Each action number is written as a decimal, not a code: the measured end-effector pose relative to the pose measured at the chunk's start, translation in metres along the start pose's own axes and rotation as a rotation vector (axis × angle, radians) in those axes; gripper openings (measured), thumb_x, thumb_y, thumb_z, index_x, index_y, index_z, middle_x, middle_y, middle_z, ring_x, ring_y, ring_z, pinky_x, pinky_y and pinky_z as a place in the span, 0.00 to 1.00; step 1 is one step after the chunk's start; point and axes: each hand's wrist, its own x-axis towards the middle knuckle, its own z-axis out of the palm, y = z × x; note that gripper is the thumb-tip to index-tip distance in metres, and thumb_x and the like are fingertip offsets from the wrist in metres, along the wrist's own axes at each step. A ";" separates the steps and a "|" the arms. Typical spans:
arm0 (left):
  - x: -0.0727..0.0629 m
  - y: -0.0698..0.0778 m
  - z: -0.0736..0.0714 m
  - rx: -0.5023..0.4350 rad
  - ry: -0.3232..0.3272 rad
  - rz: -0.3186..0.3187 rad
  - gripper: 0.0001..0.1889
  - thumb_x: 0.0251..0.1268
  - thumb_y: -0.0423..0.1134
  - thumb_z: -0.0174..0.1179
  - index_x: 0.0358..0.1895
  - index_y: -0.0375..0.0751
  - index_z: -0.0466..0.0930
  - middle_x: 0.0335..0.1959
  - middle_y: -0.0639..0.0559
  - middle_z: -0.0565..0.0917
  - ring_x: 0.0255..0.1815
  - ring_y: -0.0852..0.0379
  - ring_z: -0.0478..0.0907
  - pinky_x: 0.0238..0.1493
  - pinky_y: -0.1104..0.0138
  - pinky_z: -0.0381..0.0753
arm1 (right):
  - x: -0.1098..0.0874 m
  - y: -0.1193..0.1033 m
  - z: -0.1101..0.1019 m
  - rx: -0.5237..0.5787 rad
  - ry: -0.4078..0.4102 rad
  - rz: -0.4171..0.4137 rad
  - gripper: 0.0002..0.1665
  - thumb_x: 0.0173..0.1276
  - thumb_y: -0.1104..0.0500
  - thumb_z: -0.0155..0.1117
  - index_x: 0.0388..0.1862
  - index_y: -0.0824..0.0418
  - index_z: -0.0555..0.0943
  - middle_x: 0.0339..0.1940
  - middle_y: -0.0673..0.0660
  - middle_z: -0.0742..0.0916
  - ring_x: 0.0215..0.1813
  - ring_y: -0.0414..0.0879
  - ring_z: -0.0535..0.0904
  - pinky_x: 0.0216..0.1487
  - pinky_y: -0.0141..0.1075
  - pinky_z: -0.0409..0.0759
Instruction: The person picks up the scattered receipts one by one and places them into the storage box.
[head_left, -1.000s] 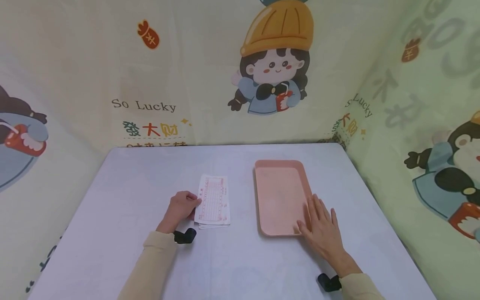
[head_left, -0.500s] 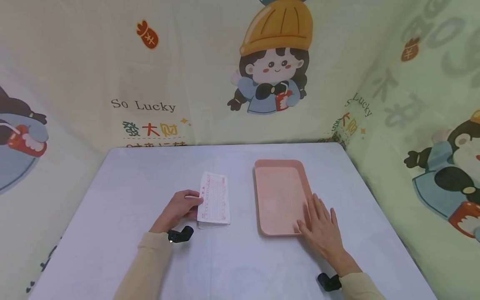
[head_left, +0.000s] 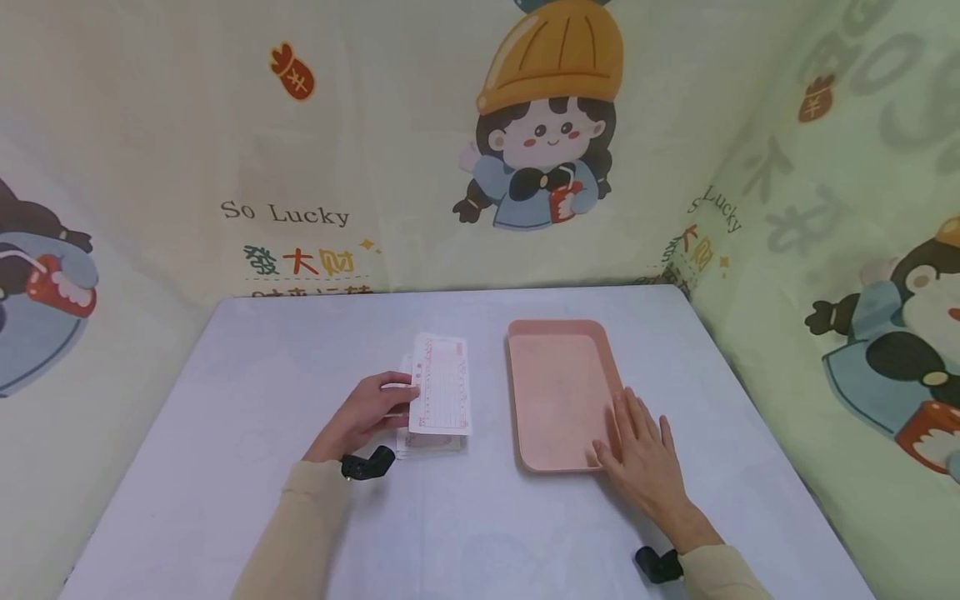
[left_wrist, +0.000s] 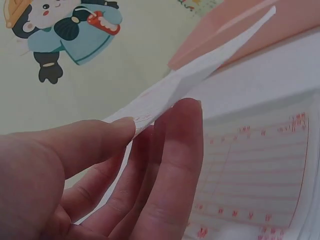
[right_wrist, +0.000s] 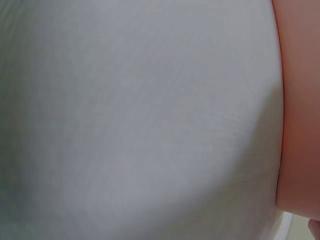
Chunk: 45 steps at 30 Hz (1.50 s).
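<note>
My left hand (head_left: 371,410) pinches the left edge of a printed paper slip (head_left: 441,385) between thumb and fingers. Red lines and characters cover the slip, which is raised over a small stack of similar slips (head_left: 427,443). In the left wrist view the held slip (left_wrist: 195,75) slants up and away, thumb on one face and fingers behind, with the stack's printed top sheet (left_wrist: 250,175) below. My right hand (head_left: 647,454) lies with fingers extended over the right rim of a pink rectangular tray (head_left: 566,392), near its front corner.
A white-covered table (head_left: 480,533) bears everything. Patterned cloth walls (head_left: 405,125) with cartoon figures rise behind and at both sides. A black wrist device (head_left: 367,463) sits on the left wrist and another black device (head_left: 658,565) on the right.
My left hand has lifted the top slip off the stack and shifted it slightly right and away, exposing the sheets below. The right hand and tray have stayed in place.
</note>
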 end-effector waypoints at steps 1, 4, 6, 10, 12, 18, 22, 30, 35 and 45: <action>0.001 0.002 0.001 -0.010 -0.011 0.004 0.26 0.68 0.46 0.63 0.66 0.44 0.69 0.55 0.42 0.82 0.43 0.52 0.85 0.47 0.63 0.87 | 0.000 0.000 0.000 0.001 0.001 0.001 0.50 0.64 0.41 0.61 0.78 0.64 0.58 0.79 0.67 0.61 0.75 0.66 0.59 0.71 0.70 0.53; 0.002 0.007 0.008 -0.037 -0.033 0.012 0.26 0.67 0.44 0.64 0.66 0.44 0.69 0.55 0.42 0.82 0.44 0.51 0.85 0.48 0.62 0.87 | 0.000 0.000 0.000 -0.002 0.001 0.003 0.50 0.64 0.42 0.61 0.78 0.64 0.57 0.79 0.67 0.61 0.76 0.66 0.59 0.71 0.70 0.53; 0.003 0.010 0.013 -0.046 -0.048 0.018 0.26 0.68 0.43 0.63 0.66 0.43 0.69 0.55 0.42 0.82 0.44 0.50 0.85 0.48 0.61 0.87 | 0.000 0.001 0.001 -0.005 0.003 0.003 0.50 0.64 0.42 0.61 0.78 0.64 0.58 0.79 0.67 0.61 0.76 0.66 0.59 0.71 0.70 0.53; 0.004 0.015 0.025 -0.073 -0.065 0.031 0.25 0.67 0.42 0.64 0.65 0.43 0.70 0.54 0.42 0.82 0.44 0.50 0.86 0.48 0.59 0.87 | -0.001 0.003 0.002 -0.004 0.014 0.000 0.50 0.63 0.42 0.61 0.78 0.64 0.58 0.79 0.67 0.62 0.75 0.66 0.59 0.71 0.70 0.54; 0.006 0.016 0.030 -0.085 -0.072 0.036 0.24 0.67 0.41 0.64 0.64 0.42 0.71 0.54 0.41 0.83 0.44 0.49 0.86 0.47 0.59 0.87 | -0.001 0.004 0.002 -0.001 0.018 -0.001 0.50 0.64 0.42 0.61 0.78 0.64 0.59 0.79 0.66 0.62 0.75 0.66 0.59 0.71 0.70 0.54; 0.011 0.022 0.048 -0.095 -0.107 0.052 0.23 0.67 0.40 0.64 0.62 0.41 0.72 0.53 0.42 0.83 0.43 0.50 0.86 0.46 0.59 0.87 | -0.001 0.006 0.003 0.012 0.017 0.001 0.50 0.64 0.42 0.61 0.78 0.64 0.58 0.79 0.66 0.61 0.76 0.65 0.59 0.71 0.70 0.53; 0.014 0.029 0.063 -0.094 -0.131 0.060 0.22 0.66 0.40 0.64 0.61 0.41 0.73 0.51 0.42 0.84 0.42 0.50 0.87 0.46 0.59 0.87 | -0.001 0.007 0.003 0.019 0.017 0.002 0.50 0.64 0.42 0.61 0.78 0.64 0.58 0.79 0.66 0.61 0.76 0.66 0.59 0.71 0.70 0.53; 0.021 0.038 0.092 -0.109 -0.190 0.067 0.22 0.66 0.38 0.64 0.60 0.37 0.74 0.49 0.42 0.85 0.42 0.51 0.87 0.45 0.60 0.87 | -0.001 0.006 0.003 0.028 0.021 0.000 0.50 0.63 0.42 0.61 0.78 0.64 0.58 0.79 0.66 0.61 0.76 0.66 0.59 0.70 0.71 0.53; 0.026 0.045 0.108 -0.141 -0.221 0.084 0.21 0.65 0.36 0.64 0.59 0.34 0.73 0.48 0.42 0.86 0.41 0.51 0.87 0.46 0.60 0.87 | 0.000 0.005 0.005 0.020 0.019 0.009 0.50 0.63 0.42 0.61 0.78 0.63 0.58 0.79 0.66 0.60 0.76 0.65 0.58 0.71 0.70 0.53; 0.032 0.050 0.131 -0.106 -0.206 0.085 0.21 0.65 0.35 0.64 0.59 0.32 0.73 0.47 0.40 0.87 0.39 0.53 0.87 0.44 0.62 0.87 | 0.000 0.005 0.005 0.032 0.026 0.015 0.51 0.63 0.42 0.62 0.78 0.63 0.58 0.79 0.66 0.61 0.76 0.65 0.58 0.71 0.71 0.53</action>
